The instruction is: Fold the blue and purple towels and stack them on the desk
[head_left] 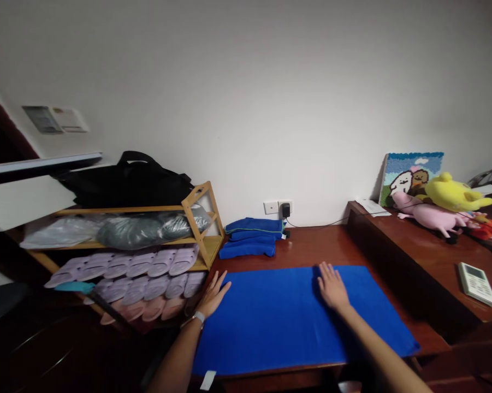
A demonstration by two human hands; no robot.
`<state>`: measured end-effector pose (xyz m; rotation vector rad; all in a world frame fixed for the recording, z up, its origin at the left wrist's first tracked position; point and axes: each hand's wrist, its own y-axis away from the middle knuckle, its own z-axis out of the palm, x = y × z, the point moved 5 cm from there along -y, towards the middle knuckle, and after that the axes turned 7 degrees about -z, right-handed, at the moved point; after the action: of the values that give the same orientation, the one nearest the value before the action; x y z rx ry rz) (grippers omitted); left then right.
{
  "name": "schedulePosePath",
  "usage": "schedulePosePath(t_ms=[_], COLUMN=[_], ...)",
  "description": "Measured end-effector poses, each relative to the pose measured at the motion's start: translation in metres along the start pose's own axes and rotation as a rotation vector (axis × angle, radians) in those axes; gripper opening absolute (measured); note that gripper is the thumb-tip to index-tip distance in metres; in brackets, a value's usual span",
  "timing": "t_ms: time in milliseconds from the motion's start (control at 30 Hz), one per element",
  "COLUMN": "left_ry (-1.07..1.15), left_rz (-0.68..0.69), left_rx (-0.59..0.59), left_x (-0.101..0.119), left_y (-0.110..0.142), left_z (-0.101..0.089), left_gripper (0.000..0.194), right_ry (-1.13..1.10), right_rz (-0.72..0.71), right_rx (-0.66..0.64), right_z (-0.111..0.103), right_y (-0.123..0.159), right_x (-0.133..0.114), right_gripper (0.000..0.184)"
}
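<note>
A blue towel (270, 322) lies spread out on the reddish-brown table (315, 245), with a white tag at its front left corner. My left hand (213, 297) rests at the towel's left edge near the back corner, fingers stretched out. On the towel's right half, close to its back edge, my right hand (332, 286) lies flat with the fingers extended. Neither hand grips anything. Behind the towel, against the wall, sits a stack of folded blue towels (252, 237).
On the left stands a wooden rack (207, 240) with slippers (159, 262), plastic-wrapped items and a black bag (133, 183). A power adapter (285, 209) is plugged in by the wall. The raised surface at right bears plush toys (428, 213), a picture (412, 174) and a remote control (477, 284).
</note>
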<state>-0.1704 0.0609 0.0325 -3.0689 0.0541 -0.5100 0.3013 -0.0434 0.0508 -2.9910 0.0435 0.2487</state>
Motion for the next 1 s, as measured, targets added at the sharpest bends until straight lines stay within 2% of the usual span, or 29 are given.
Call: schedulePosePath(t_ms=[67, 133, 233, 333, 433, 500, 600, 767, 1000], left_ry=[-0.002, -0.04, -0.103, -0.153, -0.185, -0.19, -0.171, -0.14, -0.135], left_rz=[0.051, 0.146, 0.286, 0.31, 0.268, 0.249, 0.228, 0.219, 0.213], left_rx=[0.081, 0.122, 0.151, 0.138, 0.09, 0.08, 0.077, 0.086, 0.087], left_x=[0.002, 0.006, 0.013, 0.011, 0.009, 0.011, 0.016, 0.016, 0.012], left_y=[0.015, 0.037, 0.076, 0.104, 0.115, 0.116, 0.115, 0.112, 0.105], left_z=[-0.001, 0.007, 0.025, 0.036, 0.034, 0.029, 0.024, 0.023, 0.028], left_gripper=[0.064, 0.06, 0.057, 0.057, 0.057, 0.058, 0.059, 0.059, 0.061], right_ry=[-0.105, -0.212, -0.36, -0.442, -0.429, -0.39, -0.303, -0.148, 0.07], right_rz=[-0.15, -0.28, -0.422, -0.491, -0.466, -0.432, -0.355, -0.153, 0.15], right_rx=[-0.029, -0.073, -0.078, -0.117, -0.184, -0.186, -0.174, -0.148, -0.151], right_z=[0.004, 0.011, 0.023, 0.035, 0.045, 0.048, 0.049, 0.041, 0.028], right_y=[0.007, 0.02, 0.04, 0.054, 0.057, 0.055, 0.053, 0.067, 0.116], right_x=[-0.074, -0.145, -0.232, -0.283, -0.29, -0.273, -0.221, -0.092, 0.097], right_gripper=[0.062, 0.06, 0.061, 0.064, 0.065, 0.066, 0.066, 0.067, 0.073])
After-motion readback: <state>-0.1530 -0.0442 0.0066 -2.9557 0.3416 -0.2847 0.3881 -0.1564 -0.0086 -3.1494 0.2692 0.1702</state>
